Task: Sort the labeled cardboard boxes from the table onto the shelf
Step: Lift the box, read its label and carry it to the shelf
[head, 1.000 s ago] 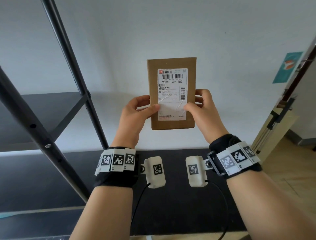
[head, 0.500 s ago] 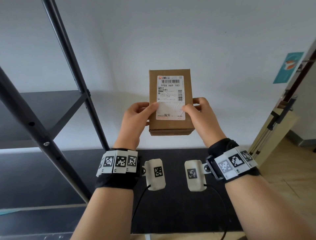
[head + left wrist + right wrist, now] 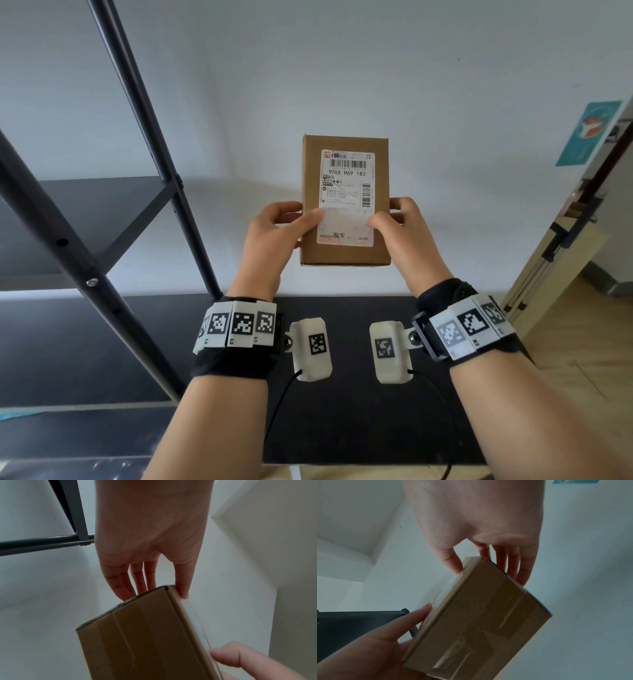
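While the labelled cardboard box is held upright in the air above the black table, pinched at its long edges by left hand and right hand, it is judged light, stiff, and best gripped there.

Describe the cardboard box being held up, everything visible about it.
The cardboard box is a small brown rectangular carton, closed, held upright in the air before the white wall, above the black table. A white shipping label with barcodes and "900X H69 183" covers most of its front. Clear tape runs along its underside. The left hand and right hand pinch its sides, thumbs on the label, fingers behind.
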A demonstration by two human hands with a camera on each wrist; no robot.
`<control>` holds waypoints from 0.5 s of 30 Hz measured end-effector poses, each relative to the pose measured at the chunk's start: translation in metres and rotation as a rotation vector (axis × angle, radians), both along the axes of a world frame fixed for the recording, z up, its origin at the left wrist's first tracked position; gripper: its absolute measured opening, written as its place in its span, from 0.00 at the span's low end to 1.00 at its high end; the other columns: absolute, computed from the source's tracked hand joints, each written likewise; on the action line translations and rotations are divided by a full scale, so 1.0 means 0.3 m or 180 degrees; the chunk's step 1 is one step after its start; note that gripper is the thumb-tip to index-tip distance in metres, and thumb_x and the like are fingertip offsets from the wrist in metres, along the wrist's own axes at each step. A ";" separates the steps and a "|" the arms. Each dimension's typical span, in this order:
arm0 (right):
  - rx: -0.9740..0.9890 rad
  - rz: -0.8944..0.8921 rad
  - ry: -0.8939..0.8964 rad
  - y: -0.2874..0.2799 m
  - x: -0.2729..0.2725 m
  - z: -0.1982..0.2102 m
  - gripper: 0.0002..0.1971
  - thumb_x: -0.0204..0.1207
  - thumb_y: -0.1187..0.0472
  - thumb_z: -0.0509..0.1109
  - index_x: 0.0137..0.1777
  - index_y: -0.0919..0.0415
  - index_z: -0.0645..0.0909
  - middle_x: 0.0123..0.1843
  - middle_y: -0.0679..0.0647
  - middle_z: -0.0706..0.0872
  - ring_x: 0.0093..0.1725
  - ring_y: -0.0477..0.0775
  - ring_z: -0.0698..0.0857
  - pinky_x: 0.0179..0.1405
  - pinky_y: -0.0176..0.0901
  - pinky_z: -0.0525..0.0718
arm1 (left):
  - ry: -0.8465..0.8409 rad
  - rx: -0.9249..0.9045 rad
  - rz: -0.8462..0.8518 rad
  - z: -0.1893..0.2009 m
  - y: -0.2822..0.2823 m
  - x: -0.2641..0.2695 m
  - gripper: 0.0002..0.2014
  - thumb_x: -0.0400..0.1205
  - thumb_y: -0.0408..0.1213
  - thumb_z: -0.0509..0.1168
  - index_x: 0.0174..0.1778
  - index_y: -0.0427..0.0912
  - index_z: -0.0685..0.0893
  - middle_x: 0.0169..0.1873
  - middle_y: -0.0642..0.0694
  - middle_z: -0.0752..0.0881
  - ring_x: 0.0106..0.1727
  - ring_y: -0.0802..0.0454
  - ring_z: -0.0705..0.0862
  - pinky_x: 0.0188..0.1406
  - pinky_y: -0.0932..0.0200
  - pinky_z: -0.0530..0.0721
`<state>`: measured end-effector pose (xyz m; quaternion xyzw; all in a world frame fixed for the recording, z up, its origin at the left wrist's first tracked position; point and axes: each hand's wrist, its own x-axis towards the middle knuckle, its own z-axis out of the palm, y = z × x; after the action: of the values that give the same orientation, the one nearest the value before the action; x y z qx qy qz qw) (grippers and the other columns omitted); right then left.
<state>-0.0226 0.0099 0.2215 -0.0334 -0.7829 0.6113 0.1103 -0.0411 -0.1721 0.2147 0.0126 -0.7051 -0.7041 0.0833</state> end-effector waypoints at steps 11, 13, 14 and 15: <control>-0.0078 0.0059 0.0068 0.017 -0.011 -0.004 0.14 0.80 0.61 0.66 0.64 0.54 0.70 0.57 0.44 0.83 0.53 0.40 0.82 0.39 0.33 0.80 | 0.0142 -0.0085 0.0071 0.001 0.012 0.001 0.20 0.74 0.39 0.80 0.62 0.47 0.86 0.56 0.52 0.91 0.57 0.53 0.91 0.62 0.52 0.88; -0.0079 0.0073 0.0073 0.019 -0.013 -0.007 0.14 0.80 0.61 0.66 0.63 0.54 0.70 0.57 0.43 0.83 0.54 0.40 0.82 0.40 0.33 0.81 | 0.0153 -0.0090 0.0068 0.002 0.013 0.003 0.20 0.74 0.38 0.80 0.62 0.47 0.86 0.56 0.52 0.91 0.57 0.53 0.91 0.62 0.53 0.89; -0.0085 0.0076 0.0080 0.021 -0.012 -0.008 0.14 0.80 0.61 0.66 0.63 0.54 0.70 0.57 0.43 0.83 0.53 0.39 0.82 0.40 0.33 0.81 | 0.0156 -0.0089 0.0062 0.001 0.014 0.003 0.21 0.74 0.38 0.80 0.63 0.46 0.86 0.56 0.52 0.91 0.57 0.53 0.91 0.62 0.53 0.89; -0.0093 0.0080 0.0090 0.023 -0.012 -0.010 0.14 0.80 0.61 0.66 0.63 0.54 0.70 0.57 0.42 0.83 0.53 0.39 0.82 0.40 0.33 0.81 | 0.0158 -0.0084 0.0060 -0.001 0.013 0.004 0.21 0.75 0.38 0.80 0.63 0.45 0.86 0.56 0.52 0.91 0.57 0.53 0.91 0.62 0.52 0.89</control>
<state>-0.0263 0.0168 0.2186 -0.0164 -0.7727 0.6245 0.1131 -0.0399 -0.1680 0.2144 0.0007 -0.7119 -0.6940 0.1076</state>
